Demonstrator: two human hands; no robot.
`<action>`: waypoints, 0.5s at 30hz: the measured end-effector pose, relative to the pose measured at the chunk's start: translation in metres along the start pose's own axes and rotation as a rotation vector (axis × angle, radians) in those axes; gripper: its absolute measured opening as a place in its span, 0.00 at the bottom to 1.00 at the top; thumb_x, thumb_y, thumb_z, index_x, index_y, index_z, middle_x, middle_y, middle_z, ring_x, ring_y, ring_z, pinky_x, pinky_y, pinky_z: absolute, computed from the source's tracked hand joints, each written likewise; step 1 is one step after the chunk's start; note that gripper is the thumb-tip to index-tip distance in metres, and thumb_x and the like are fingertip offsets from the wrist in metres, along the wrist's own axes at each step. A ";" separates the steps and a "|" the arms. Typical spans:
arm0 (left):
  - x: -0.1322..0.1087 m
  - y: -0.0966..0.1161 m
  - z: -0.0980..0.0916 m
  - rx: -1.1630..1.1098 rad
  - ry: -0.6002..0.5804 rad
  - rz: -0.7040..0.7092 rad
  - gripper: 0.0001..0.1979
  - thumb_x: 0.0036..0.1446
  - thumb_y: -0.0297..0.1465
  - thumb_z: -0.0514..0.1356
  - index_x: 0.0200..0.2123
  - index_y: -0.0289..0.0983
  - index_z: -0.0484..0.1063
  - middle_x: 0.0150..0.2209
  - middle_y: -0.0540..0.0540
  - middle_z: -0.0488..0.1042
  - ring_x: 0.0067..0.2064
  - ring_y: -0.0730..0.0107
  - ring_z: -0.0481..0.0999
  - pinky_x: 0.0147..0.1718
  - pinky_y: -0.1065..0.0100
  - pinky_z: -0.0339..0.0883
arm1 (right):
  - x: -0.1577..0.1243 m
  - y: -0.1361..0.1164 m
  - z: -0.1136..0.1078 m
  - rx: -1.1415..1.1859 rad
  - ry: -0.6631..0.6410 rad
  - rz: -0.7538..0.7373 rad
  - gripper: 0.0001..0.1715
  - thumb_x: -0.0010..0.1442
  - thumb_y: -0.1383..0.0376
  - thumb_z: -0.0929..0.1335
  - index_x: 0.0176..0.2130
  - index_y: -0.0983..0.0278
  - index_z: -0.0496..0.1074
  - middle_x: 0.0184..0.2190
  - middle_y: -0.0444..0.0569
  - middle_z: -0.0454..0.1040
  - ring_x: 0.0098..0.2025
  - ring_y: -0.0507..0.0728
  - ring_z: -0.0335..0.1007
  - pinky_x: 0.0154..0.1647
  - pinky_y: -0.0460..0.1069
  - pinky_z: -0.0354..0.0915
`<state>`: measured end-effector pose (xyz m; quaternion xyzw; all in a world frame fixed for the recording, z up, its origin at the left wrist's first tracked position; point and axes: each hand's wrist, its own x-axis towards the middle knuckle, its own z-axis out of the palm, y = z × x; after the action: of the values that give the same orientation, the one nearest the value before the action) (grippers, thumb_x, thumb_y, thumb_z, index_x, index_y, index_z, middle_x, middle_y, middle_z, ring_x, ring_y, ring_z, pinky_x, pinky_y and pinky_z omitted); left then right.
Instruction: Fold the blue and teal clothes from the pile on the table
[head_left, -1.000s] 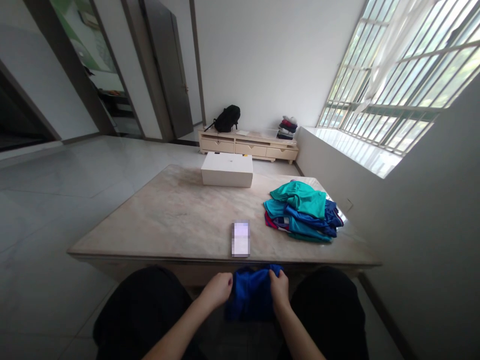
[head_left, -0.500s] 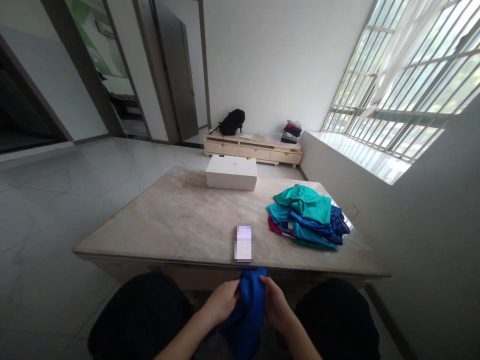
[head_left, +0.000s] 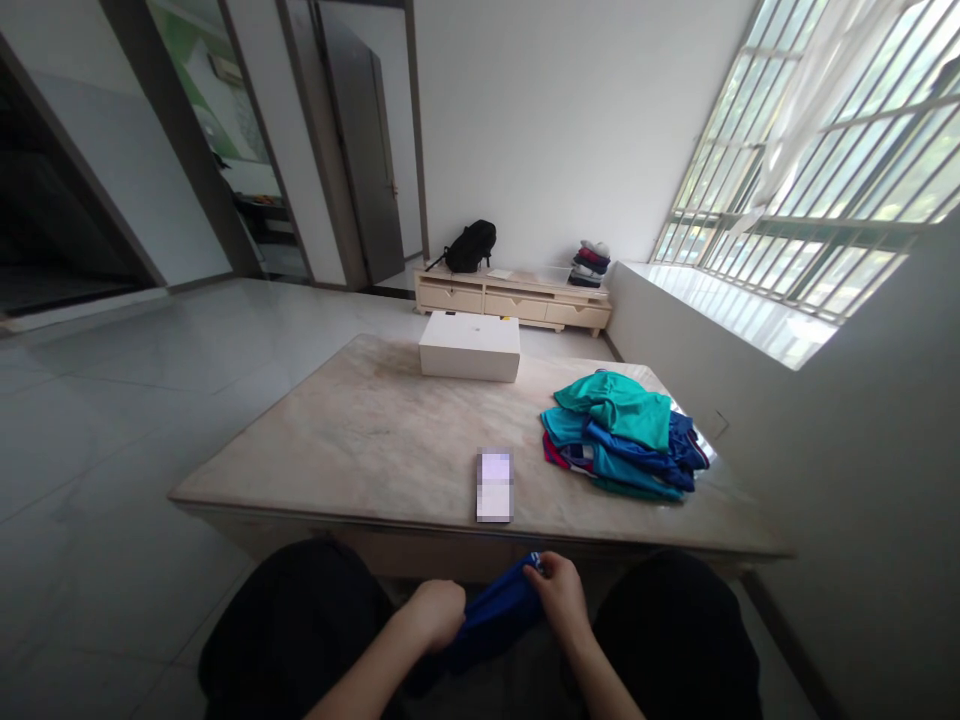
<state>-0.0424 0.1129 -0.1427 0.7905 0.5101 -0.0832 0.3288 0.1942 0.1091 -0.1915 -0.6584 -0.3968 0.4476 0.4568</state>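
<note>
Blue garment (head_left: 491, 615): bunched in the lap below the counter (head_left: 360, 440) edge, stretched between both hands. Left hand (head_left: 437, 612): fist closed on its lower end. Right hand (head_left: 561, 594): fingers pinching its upper end. On counter: phone (head_left: 495, 485), folded clothes pile (head_left: 622, 435), white box (head_left: 469, 346).

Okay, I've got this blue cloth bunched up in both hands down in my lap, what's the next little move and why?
Probably lift the blue cloth up onto the bare table edge beside the phone and spread it. Your left hand and right hand grip it bunched between your knees, below the tabletop, where there is little flat room, and the stacked clothes lie at the right.
</note>
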 end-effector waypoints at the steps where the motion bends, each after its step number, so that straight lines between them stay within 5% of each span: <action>1: -0.002 -0.001 -0.003 -0.010 0.000 -0.004 0.10 0.59 0.32 0.60 0.33 0.34 0.81 0.39 0.30 0.83 0.47 0.42 0.81 0.50 0.47 0.69 | 0.002 0.000 -0.003 -0.017 0.042 -0.011 0.14 0.39 0.57 0.77 0.20 0.62 0.73 0.19 0.44 0.73 0.28 0.59 0.69 0.30 0.48 0.60; 4: -0.010 -0.007 -0.021 -0.084 -0.001 0.000 0.12 0.58 0.33 0.58 0.27 0.35 0.78 0.34 0.31 0.81 0.44 0.39 0.81 0.46 0.49 0.68 | 0.008 0.001 -0.008 -0.033 0.151 -0.017 0.20 0.41 0.50 0.76 0.22 0.62 0.71 0.20 0.44 0.71 0.28 0.58 0.68 0.31 0.49 0.61; 8: -0.031 -0.016 -0.056 -0.339 -0.029 0.100 0.18 0.58 0.41 0.60 0.21 0.37 0.70 0.23 0.45 0.72 0.31 0.57 0.74 0.37 0.60 0.66 | 0.017 0.006 -0.012 0.009 0.264 0.031 0.28 0.48 0.41 0.69 0.26 0.63 0.71 0.21 0.47 0.72 0.28 0.61 0.69 0.31 0.51 0.63; 11: -0.051 -0.014 -0.074 -0.679 -0.072 0.209 0.25 0.55 0.53 0.63 0.23 0.36 0.70 0.23 0.51 0.66 0.27 0.69 0.65 0.30 0.68 0.61 | 0.022 0.010 -0.015 0.047 0.333 0.044 0.24 0.46 0.45 0.70 0.29 0.63 0.72 0.26 0.51 0.76 0.33 0.64 0.73 0.35 0.53 0.65; 15: -0.060 0.004 -0.073 -1.197 0.037 0.270 0.33 0.48 0.63 0.64 0.23 0.37 0.65 0.23 0.52 0.62 0.26 0.73 0.61 0.29 0.70 0.60 | 0.015 0.014 -0.006 0.102 0.325 -0.008 0.16 0.40 0.58 0.74 0.32 0.60 0.74 0.30 0.49 0.77 0.37 0.64 0.74 0.39 0.51 0.66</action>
<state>-0.0815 0.1104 -0.0565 0.5274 0.3694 0.2738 0.7144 0.2052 0.1178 -0.2068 -0.6965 -0.2970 0.3530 0.5495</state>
